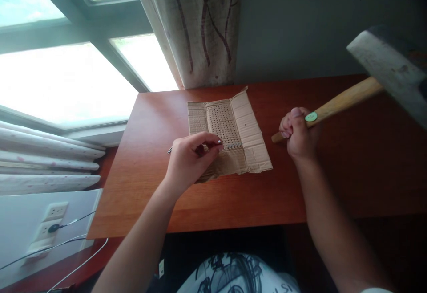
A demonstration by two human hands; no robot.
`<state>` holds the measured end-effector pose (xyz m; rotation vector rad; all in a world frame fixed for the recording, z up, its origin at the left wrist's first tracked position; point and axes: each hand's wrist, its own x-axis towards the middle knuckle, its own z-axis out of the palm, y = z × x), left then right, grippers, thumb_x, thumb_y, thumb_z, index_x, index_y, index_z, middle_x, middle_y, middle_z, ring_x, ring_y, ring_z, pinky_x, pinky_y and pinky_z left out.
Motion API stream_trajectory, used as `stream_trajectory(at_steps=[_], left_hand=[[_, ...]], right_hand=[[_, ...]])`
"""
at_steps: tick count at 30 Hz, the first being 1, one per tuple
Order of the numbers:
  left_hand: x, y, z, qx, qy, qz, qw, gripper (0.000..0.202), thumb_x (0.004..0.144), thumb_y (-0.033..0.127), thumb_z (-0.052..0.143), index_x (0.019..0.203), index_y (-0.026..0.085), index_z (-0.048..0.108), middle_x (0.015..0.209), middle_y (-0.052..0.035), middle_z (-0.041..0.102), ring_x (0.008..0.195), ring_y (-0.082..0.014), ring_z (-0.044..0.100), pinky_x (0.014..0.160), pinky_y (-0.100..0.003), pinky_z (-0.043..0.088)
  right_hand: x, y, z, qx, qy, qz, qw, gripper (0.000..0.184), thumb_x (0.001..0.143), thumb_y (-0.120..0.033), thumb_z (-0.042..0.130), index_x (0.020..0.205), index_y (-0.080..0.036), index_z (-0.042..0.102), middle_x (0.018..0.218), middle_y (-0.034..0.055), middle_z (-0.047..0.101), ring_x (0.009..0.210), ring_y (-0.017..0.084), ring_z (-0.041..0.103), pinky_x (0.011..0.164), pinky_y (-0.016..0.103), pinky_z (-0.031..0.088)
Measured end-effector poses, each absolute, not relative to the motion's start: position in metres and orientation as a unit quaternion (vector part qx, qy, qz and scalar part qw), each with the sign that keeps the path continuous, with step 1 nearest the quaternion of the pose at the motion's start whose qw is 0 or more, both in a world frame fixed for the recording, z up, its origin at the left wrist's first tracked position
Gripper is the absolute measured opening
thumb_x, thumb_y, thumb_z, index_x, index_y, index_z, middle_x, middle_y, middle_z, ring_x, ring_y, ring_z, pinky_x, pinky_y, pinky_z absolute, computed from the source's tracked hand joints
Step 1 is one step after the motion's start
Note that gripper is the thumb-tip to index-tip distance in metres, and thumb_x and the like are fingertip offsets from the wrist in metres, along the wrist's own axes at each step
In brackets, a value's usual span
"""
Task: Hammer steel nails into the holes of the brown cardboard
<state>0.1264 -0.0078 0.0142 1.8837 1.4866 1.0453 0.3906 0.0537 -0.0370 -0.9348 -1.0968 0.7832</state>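
Note:
My right hand (300, 132) is wrapped round the wooden handle of a hammer (343, 101), its big grey head raised at the upper right. A piece of brown cardboard (255, 137) with folded creases lies on the table. Rows of small holes fill its middle panel, and a line of small shiny pieces runs along the near end of the rows. Over that end, my left hand (190, 157) is closed in a pinch on a small nail (219, 141), only its bright head showing. A thin metal piece (170, 150) shows beside that hand, partly hidden by it.
The reddish-brown wooden table (233, 204) has its near edge close to my body. A window and a patterned curtain (207, 26) stand behind it on the left. A wall socket (50, 226) with a plug and cables is at the lower left.

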Motion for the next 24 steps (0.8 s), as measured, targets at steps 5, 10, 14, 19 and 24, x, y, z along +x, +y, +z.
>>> stream_trajectory(at_steps=[5, 10, 14, 19, 24], left_hand=[[0.1281, -0.0073, 0.0135, 0.701, 0.549, 0.387, 0.239, 0.006, 0.08, 0.025, 0.074, 0.083, 0.019, 0.075, 0.071, 0.0003, 0.073, 0.055, -0.0088, 0.056, 0.056, -0.021, 0.047], [0.1294, -0.007, 0.0129, 0.707, 0.543, 0.392, 0.228, 0.004, 0.08, 0.021, 0.074, 0.083, 0.018, 0.075, 0.072, 0.0009, 0.073, 0.054, -0.0076, 0.056, 0.058, -0.019, 0.048], [0.1291, -0.007, 0.012, 0.71, 0.54, 0.394, 0.222, 0.005, 0.08, 0.021, 0.074, 0.084, 0.018, 0.074, 0.072, 0.0012, 0.074, 0.054, -0.0075, 0.057, 0.058, -0.019, 0.048], [0.1293, -0.0071, 0.0113, 0.709, 0.542, 0.395, 0.22, 0.005, 0.08, 0.021, 0.074, 0.084, 0.018, 0.075, 0.071, 0.0014, 0.073, 0.054, -0.0077, 0.057, 0.057, -0.019, 0.048], [0.1297, -0.0076, 0.012, 0.709, 0.541, 0.397, 0.217, 0.005, 0.079, 0.02, 0.074, 0.083, 0.018, 0.074, 0.071, 0.0008, 0.073, 0.054, -0.008, 0.056, 0.056, -0.019, 0.047]], right_hand=[[0.3906, 0.0525, -0.0352, -0.419, -0.49, 0.351, 0.679, 0.055, 0.087, -0.054, 0.067, 0.056, -0.022, 0.035, 0.045, -0.0072, 0.032, 0.038, 0.007, 0.031, 0.035, 0.024, 0.023], [0.3894, 0.0516, -0.0337, -0.423, -0.492, 0.349, 0.676, 0.055, 0.087, -0.055, 0.066, 0.056, -0.022, 0.035, 0.045, -0.007, 0.032, 0.038, 0.007, 0.031, 0.036, 0.024, 0.023], [0.3895, 0.0521, -0.0343, -0.416, -0.493, 0.351, 0.679, 0.054, 0.088, -0.052, 0.066, 0.056, -0.022, 0.035, 0.045, -0.007, 0.033, 0.038, 0.007, 0.031, 0.036, 0.024, 0.023], [0.3902, 0.053, -0.0355, -0.423, -0.493, 0.346, 0.677, 0.055, 0.087, -0.055, 0.066, 0.056, -0.023, 0.034, 0.045, -0.007, 0.032, 0.038, 0.007, 0.031, 0.035, 0.025, 0.022], [0.3905, 0.0528, -0.0365, -0.421, -0.495, 0.346, 0.677, 0.055, 0.088, -0.054, 0.065, 0.056, -0.023, 0.034, 0.045, -0.0071, 0.032, 0.038, 0.007, 0.032, 0.036, 0.024, 0.023]])
